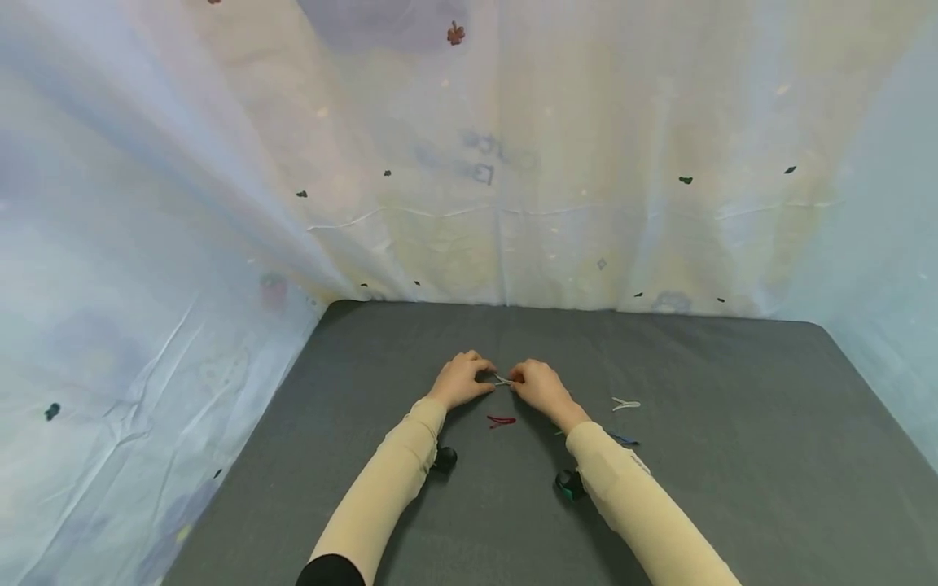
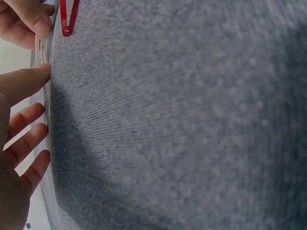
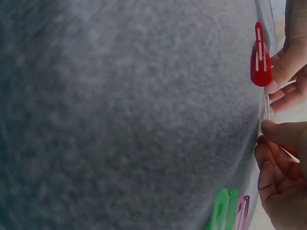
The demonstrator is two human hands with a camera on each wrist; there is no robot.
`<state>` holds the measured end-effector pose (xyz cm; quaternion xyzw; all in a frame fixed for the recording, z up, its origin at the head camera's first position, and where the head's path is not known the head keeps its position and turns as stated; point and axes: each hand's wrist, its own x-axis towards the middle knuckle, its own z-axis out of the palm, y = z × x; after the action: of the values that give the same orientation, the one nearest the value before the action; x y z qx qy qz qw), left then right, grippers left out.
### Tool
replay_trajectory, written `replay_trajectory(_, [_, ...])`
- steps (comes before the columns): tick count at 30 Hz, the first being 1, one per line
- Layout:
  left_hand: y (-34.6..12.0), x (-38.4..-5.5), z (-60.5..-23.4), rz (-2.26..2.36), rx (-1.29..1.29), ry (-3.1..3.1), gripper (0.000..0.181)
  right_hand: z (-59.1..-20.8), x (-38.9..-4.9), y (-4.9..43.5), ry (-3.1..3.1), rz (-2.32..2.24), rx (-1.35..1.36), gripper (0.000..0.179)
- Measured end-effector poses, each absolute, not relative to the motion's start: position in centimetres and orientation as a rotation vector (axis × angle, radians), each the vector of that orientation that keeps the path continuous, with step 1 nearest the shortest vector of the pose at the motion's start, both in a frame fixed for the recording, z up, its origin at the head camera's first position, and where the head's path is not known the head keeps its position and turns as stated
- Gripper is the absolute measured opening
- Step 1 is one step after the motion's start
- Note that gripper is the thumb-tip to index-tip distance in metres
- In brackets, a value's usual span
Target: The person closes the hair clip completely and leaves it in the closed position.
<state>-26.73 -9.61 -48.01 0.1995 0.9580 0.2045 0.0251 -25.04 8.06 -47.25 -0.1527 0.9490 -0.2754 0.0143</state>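
A white snap hair clip [image 1: 502, 380] spans the gap between the two hands, its arms spread apart. My left hand [image 1: 462, 381] pinches one end with thumb and forefinger; in the left wrist view its other fingers are spread loosely. The opposite end is pinched by my right hand [image 1: 541, 387], whose other fingers curl beneath, as the right wrist view shows. Fingertips cover both ends of the white clip [image 3: 267, 106]. A red snap clip [image 1: 501, 422] lies on the cloth just nearer than the hands, touched by neither.
Another white clip [image 1: 625, 404] lies right of the right hand. A blue clip [image 1: 623, 439] shows partly beside the right sleeve. Green [image 3: 221, 208] and pink [image 3: 242, 213] clips lie near the right hand. Grey cloth [image 1: 703, 488] covers the surface; a patterned curtain [image 1: 557, 244] hangs behind.
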Motion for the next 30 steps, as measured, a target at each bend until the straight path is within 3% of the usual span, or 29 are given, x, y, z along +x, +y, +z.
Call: replay_trajectory(30, [-9.7, -26.1, -48.2, 1.005, 0.733, 2.924, 0.016, -47.0, -23.9, 9.0, 3.011, -1.175, -0.473, 0.005])
